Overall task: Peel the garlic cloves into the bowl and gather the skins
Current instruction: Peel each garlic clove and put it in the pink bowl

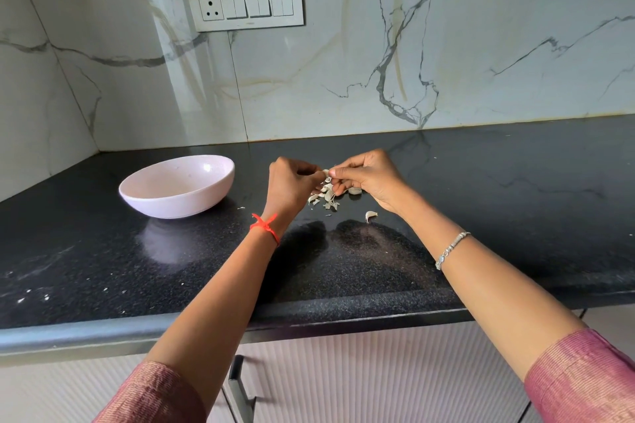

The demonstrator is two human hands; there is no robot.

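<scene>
Above skin pile [324,198], left hand [291,182] and right hand [372,178] both pinch garlic clove [326,172] between grips.

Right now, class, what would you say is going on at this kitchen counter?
A person is peeling garlic. The left hand and right hand both pinch one garlic clove above the black counter. Torn skins lie in a small heap beneath the hands, and a loose clove lies nearer the person. The pink bowl stands apart on the left; no cloves show in the visible part of its inside.
</scene>
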